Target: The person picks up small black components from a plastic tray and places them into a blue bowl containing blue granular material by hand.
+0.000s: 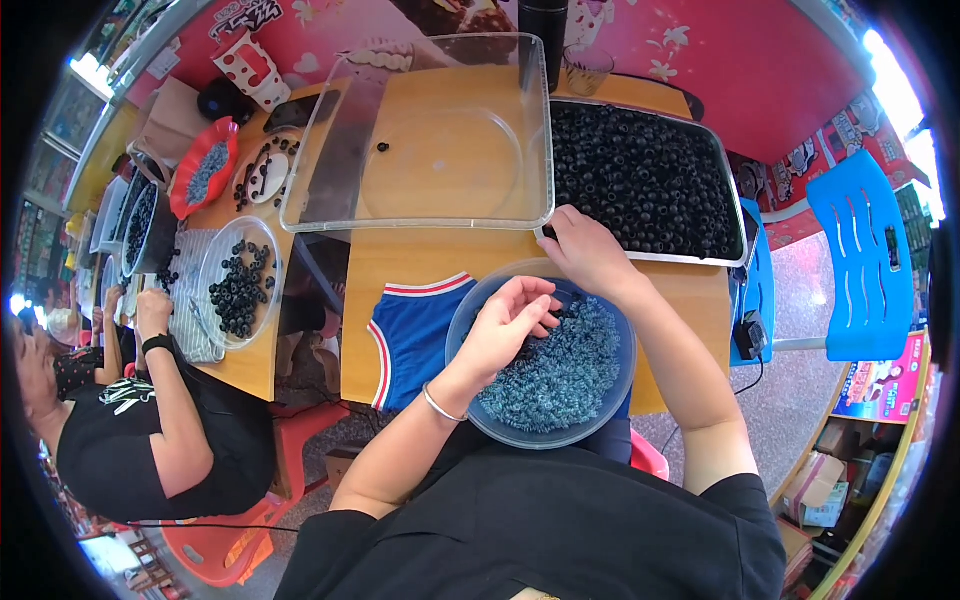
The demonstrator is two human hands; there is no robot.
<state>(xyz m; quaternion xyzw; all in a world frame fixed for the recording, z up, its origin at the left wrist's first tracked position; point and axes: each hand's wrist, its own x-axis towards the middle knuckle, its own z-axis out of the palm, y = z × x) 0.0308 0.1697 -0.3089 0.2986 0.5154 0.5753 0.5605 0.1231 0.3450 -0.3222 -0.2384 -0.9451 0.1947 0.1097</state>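
Observation:
My left hand [512,325], with a silver bangle at the wrist, is over a clear round bowl [457,340]. Its fingers curl toward the thumb, and what they hold, if anything, is hidden. Small translucent grey-blue pieces [555,375] fill the bowl, with something dark under the hand. My right hand [588,252] reaches across the bowl to the corner between a clear rectangular plastic box [430,222] and a pale-rimmed tray [690,258]. Bent fingers close near a dark spot there; their contents cannot be made out. Black ring-shaped parts [640,180] heap the tray.
A single black part [383,147] lies in the clear box. Blue cloth with red-white trim [420,330] is left of the bowl. Further left, a co-worker [150,430] sits by another bowl [212,270] of black parts. A blue chair [855,270] stands at right.

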